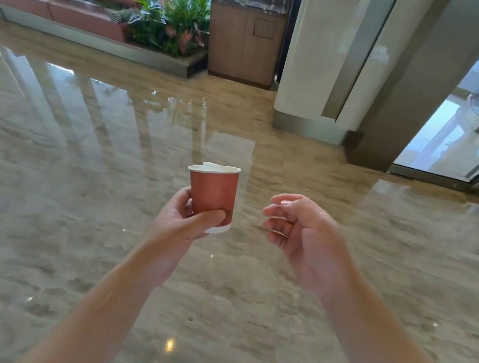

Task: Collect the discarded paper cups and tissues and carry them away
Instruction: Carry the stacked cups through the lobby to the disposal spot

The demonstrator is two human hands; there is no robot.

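One red cup (212,196) stands upright in our left hand (178,222), thumb and fingers curled round it; our right hand (301,236) hangs just beside, loosely curled, above the floor (47,185).

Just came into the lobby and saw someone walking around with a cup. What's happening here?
A person is clearing up litter. Their left hand grips a red paper cup upright around its lower half, with something white, likely a tissue, poking above the rim. The right hand hangs beside it, fingers loosely curled, holding nothing clearly visible. They stand on a glossy marble floor, facing a planter and a wooden cabinet.
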